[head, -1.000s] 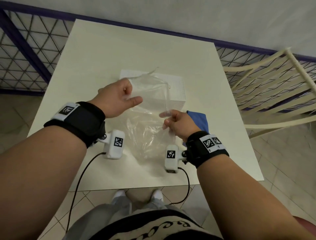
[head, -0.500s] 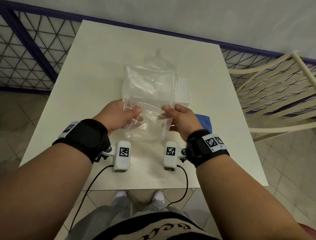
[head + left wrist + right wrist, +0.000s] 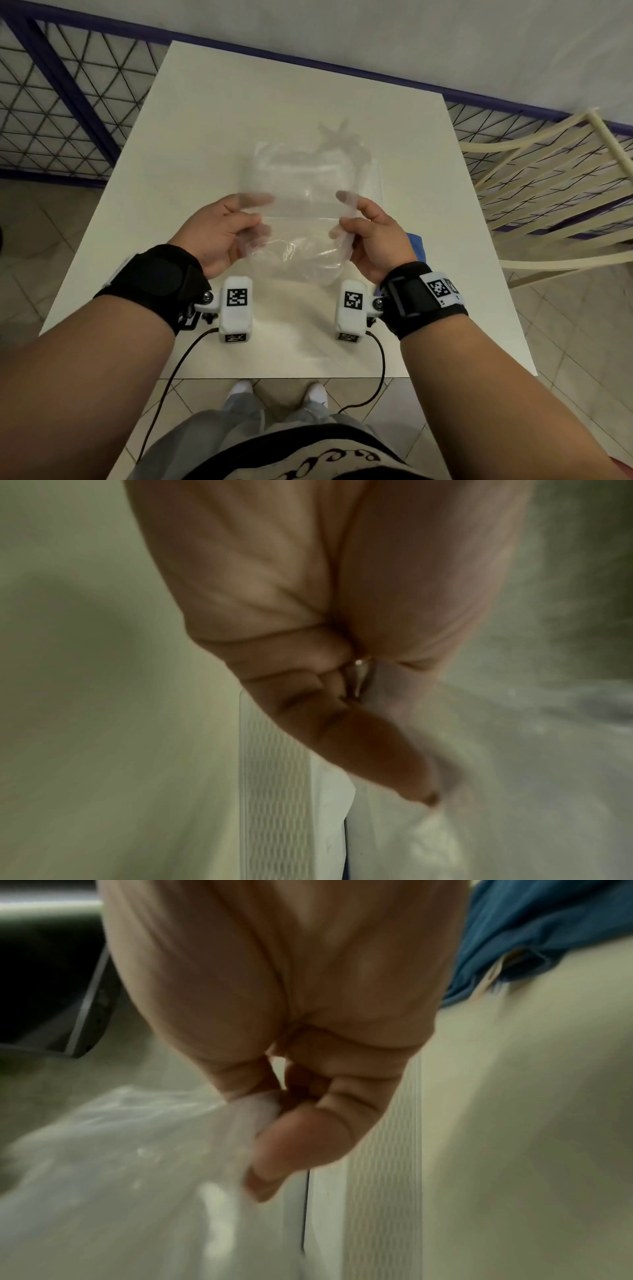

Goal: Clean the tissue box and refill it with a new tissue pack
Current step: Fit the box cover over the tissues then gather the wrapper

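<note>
Since the earlier frames, both hands have drawn apart and lifted the clear plastic wrapper (image 3: 301, 219), so it now hangs stretched flat between them instead of bunched low over the table (image 3: 212, 113). Left hand (image 3: 219, 233) pinches the wrapper's left edge between thumb and curled fingers; right hand (image 3: 371, 233) pinches the right edge the same way, as both wrist views confirm. Behind the film, partly veiled by it, sits the white tissue box (image 3: 373, 178) with its ribbed side, resting on the table just beyond the hands. A blue cloth (image 3: 416, 245) lies beside the right wrist, near the box.

Judging by the empty wrapper, the tissue pack seems already unwrapped. Whether the tissues sit inside the box cannot be told, since the film blurs its top. The cloth lying aside suggests the wiping is probably finished. What likely remains is discarding the wrapper and closing or tidying the box.
</note>
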Demonstrator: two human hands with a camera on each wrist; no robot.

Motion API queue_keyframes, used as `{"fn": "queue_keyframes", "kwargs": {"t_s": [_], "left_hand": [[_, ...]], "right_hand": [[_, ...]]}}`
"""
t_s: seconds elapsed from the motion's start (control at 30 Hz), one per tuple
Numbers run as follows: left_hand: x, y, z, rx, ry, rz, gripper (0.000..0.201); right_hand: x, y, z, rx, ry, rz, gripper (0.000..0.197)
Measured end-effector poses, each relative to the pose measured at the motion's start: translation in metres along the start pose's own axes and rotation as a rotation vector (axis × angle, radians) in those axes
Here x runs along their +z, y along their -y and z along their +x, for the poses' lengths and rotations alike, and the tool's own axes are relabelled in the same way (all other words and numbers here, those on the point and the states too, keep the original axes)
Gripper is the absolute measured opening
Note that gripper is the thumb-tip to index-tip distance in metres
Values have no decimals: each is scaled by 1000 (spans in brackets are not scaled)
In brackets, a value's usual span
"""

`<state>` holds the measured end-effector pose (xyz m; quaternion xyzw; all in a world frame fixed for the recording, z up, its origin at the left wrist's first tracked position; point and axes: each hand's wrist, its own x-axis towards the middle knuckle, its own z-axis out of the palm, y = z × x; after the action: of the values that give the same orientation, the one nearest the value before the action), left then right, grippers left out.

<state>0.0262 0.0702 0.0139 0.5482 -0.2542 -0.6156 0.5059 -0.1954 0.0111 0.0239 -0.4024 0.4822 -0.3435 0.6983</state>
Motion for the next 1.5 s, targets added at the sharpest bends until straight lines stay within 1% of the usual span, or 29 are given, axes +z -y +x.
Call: {"fn": "queue_keyframes", "kwargs": {"t_s": [0.07, 0.13, 0.17, 0.23, 0.27, 0.33, 0.37, 0.4, 0.43, 0.47, 0.5, 0.53, 0.57, 0.6, 0.63, 0.67, 0.7, 0.73, 0.8, 0.83, 0.9, 0.97, 1.03, 1.13, 1.23, 1.3, 1.37, 1.43, 1.5], "left_hand": [[1, 1, -2, -18, 20, -55, 32], [2, 3, -2, -25, 33, -58, 46], [3, 4, -3, -31, 26, -55, 51], [2, 4, -2, -38, 0, -46, 56], [1, 4, -2, -35, -7, -34, 58], [2, 3, -2, -24, -17, 3, 59], [2, 3, -3, -16, -26, 9, 57], [2, 3, -2, -11, -39, 0, 54], [3, 3, -3, -8, -44, -31, 50], [2, 3, -2, -8, -39, -94, 46], [-1, 3, -1, -20, -21, -200, 44], [-3, 2, -1, -36, -1, -328, 43], [-5, 1, -1, -55, 15, -436, 38], [-5, 0, -2, -72, 44, -480, 28], [-4, -2, -2, -84, 89, -464, 21], [-2, -4, -3, -94, 133, -403, 22], [1, -5, -4, -113, 179, -319, 24], [4, -6, -4, -119, 200, -236, 20], [10, -5, -4, -98, 173, -81, 12], [10, -3, -3, -81, 140, -20, 13], [9, -2, -3, -57, 87, 44, 29], [5, -1, -2, -47, 100, 62, 42], [1, -1, -2, -32, 136, 65, 50], [0, -1, -1, -16, 147, 67, 58], [4, 2, 1, -3, 129, 31, 62], [4, 4, 3, -1, 125, 21, 63], [4, 6, 5, -4, 137, 30, 64], [6, 7, 5, 1, 134, 24, 66], [5, 9, 4, 1, 143, 24, 70]], "right_hand": [[1, -1, 0, 20, -4, 51, 29], [3, -3, -2, 56, -15, 119, 28], [3, -4, -3, 80, 1, 161, 26], [0, -6, -2, 140, 42, 257, 16], [1, -5, -4, 192, 65, 291, 17], [0, -1, -7, 299, 100, 270, 39], [1, 0, -9, 320, 133, 216, 42], [1, -1, -9, 295, 139, 135, 31], [2, -1, -9, 262, 141, 67, 14], [3, -1, -8, 214, 107, 12, 16], [5, -1, -7, 175, 60, -44, 24], [4, -2, -4, 140, 21, -74, 28], [4, -2, -3, 113, -18, -112, 31], [4, -1, -2, 93, -37, -154, 34], [4, 0, -1, 79, -39, -197, 38], [4, 0, -1, 68, -30, -235, 42], [6, 1, -2, 56, -18, -260, 43], [6, 2, -2, 45, -9, -264, 39], [7, 3, -2, 43, 15, -225, 26], [5, 4, -1, 50, 38, -203, 25], [0, 3, -1, 61, 116, -184, 41], [-5, 4, -5, 55, 206, -220, 60], [-8, 5, -9, 16, 241, -260, 73], [-11, 3, -7, -54, 194, -152, 81], [-11, -1, -4, -16, 90, -25, 74], [-10, -4, -3, 6, 31, -28, 63], [-9, -6, -4, 22, 8, -36, 52], [-9, -9, -3, 27, -15, -82, 49], [-10, -13, -2, 15, -35, -125, 50]]}}
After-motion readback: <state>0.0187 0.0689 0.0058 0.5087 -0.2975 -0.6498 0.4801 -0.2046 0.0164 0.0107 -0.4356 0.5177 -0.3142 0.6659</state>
